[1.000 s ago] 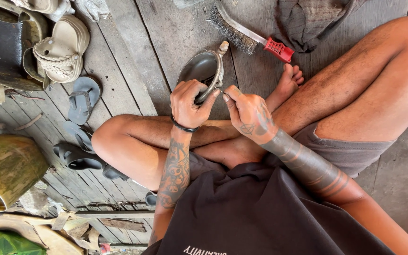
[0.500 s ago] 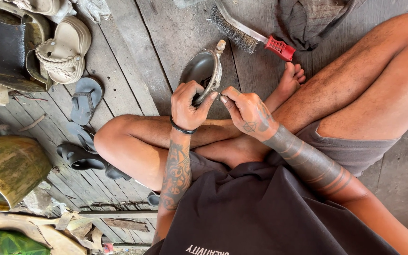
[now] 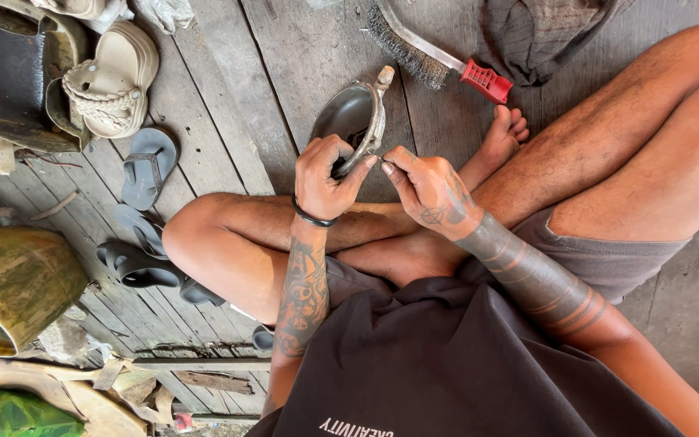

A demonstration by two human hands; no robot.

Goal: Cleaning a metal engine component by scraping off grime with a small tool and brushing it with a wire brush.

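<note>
Head view looks straight down on a grey metal bowl [image 3: 348, 113], oval and dull, tipped on edge above the person's crossed legs, its hollow facing left and its thick rim running down toward the hands. At the top of the rim sits a small pale knob. The left hand [image 3: 325, 174] is curled around the lower part of the bowl — thumb stretched along the rim, fingers wrapped in behind it — so it has a firm hold of the piece. The right hand [image 3: 429, 190] is closed into a pinch just beside that rim, fingertips pressed together against the edge; whether something small sits between them I cannot tell. A black band circles the left wrist. Beyond the bowl, on the grey wooden floor [image 3: 285, 48], lies a wire brush [image 3: 438, 53] with a red handle end, and near it a crumpled dark cloth [image 3: 544, 32]. Off to the left lie several sandals — a tan woven pair [image 3: 111, 81] and darker flip-flops [image 3: 147, 166] — well apart from the hands. At the left edge sits a rounded greenish pot [image 3: 14, 283].
</note>
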